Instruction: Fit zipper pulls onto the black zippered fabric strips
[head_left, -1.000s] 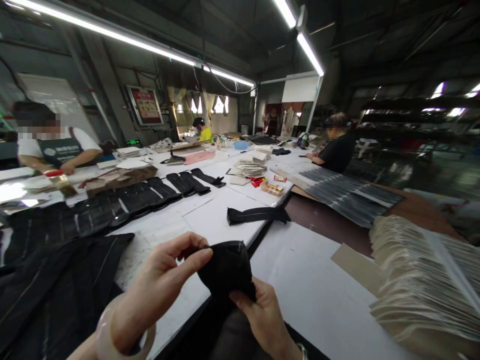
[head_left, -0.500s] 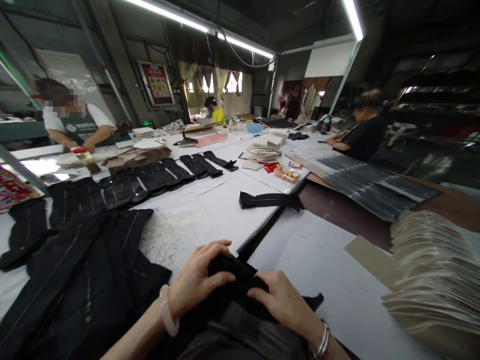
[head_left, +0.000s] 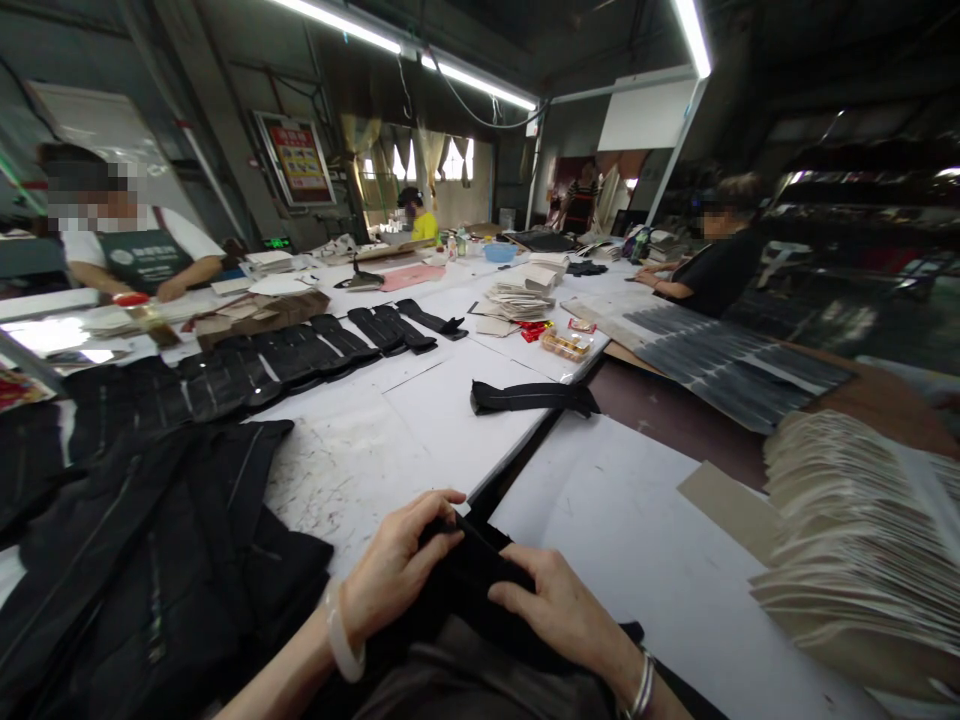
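The left hand [head_left: 397,562] and right hand [head_left: 561,602] pinch black cloth [head_left: 480,572] between nearly closed fingers [head_left: 429,509] by the worktop's [head_left: 600,505] near edge, the held edge slanting from far left to near right, overall long axis unclear.

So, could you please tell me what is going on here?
A person is holding a piece of black cloth low in front of them, the left hand and right hand gripping it close together. Beyond the hands, a single black strip lies on the white table. To the left are a heap of black fabric and a row of black pieces; to the right stands a thick stack of beige sheets. Other people are around the tables.
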